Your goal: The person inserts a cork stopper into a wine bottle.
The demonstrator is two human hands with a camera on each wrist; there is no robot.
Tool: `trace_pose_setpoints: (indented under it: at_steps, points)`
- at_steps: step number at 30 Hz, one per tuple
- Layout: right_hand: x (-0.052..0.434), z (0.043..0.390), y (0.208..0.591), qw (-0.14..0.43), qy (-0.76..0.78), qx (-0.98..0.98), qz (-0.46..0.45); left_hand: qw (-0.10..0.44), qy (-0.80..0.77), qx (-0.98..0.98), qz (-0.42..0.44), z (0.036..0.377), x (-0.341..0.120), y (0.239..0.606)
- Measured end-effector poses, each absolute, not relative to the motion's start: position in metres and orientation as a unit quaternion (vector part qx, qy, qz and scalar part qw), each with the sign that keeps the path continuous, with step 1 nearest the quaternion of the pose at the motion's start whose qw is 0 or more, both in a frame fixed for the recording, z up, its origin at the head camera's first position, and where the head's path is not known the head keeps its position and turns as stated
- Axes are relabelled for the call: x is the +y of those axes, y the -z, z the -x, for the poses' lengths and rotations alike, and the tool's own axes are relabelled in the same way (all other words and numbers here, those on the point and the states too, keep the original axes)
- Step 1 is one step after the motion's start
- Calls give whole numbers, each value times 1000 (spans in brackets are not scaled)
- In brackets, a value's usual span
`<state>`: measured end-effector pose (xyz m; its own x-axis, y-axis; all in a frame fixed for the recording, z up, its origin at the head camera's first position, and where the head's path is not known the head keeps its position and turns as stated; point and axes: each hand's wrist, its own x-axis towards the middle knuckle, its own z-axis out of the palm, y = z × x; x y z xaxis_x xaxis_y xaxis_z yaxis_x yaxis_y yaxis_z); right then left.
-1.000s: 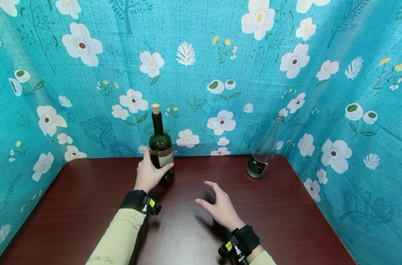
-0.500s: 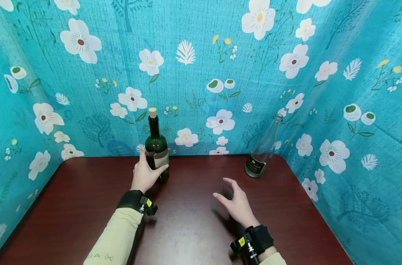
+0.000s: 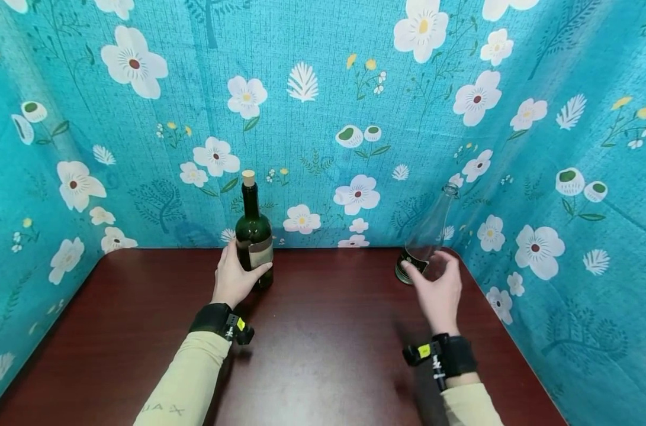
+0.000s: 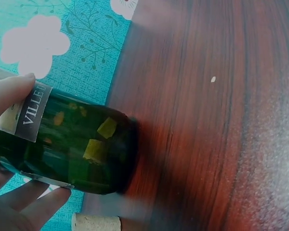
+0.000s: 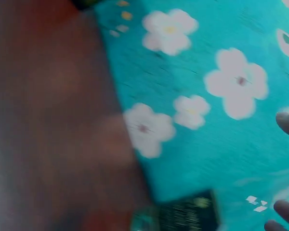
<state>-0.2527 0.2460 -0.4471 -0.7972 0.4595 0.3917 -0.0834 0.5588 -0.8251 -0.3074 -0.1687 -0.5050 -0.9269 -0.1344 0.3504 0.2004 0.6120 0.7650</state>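
Note:
A dark green wine bottle (image 3: pixel 254 236) with a cork (image 3: pixel 248 177) stands upright at the back of the dark red table (image 3: pixel 312 349). My left hand (image 3: pixel 236 274) grips its lower body, thumb across the label; the left wrist view shows the bottle (image 4: pixel 72 144) with fingers around it. A clear empty bottle (image 3: pixel 428 234) with a dark label stands at the back right. My right hand (image 3: pixel 437 287) hovers just in front of it, fingers spread and apart from the glass. The right wrist view is blurred; the clear bottle's label (image 5: pixel 185 214) shows at its lower edge.
Teal flowered cloth (image 3: pixel 323 106) walls in the table at the back and both sides. The table's right edge (image 3: pixel 506 337) lies close to my right hand. Both forearms wear beige sleeves and black wrist straps.
My right hand has swept from the table's middle to the right and back, up to the clear bottle. My left hand has stayed on the green bottle.

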Motion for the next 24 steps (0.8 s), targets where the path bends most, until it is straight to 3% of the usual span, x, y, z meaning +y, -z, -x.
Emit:
trace_pose_setpoints:
  at_steps: [3,10,24]
  points:
    - [262,267,426,293,-439,-840,130,186,438,-879,16,308,-169,505]
    - [288,301,397,219,-422,-870,130,186,436,-880,21,309,-170,506]
    - [290,330,408,133,-413,-896,89,180,434,-882,16,307,-168,503]
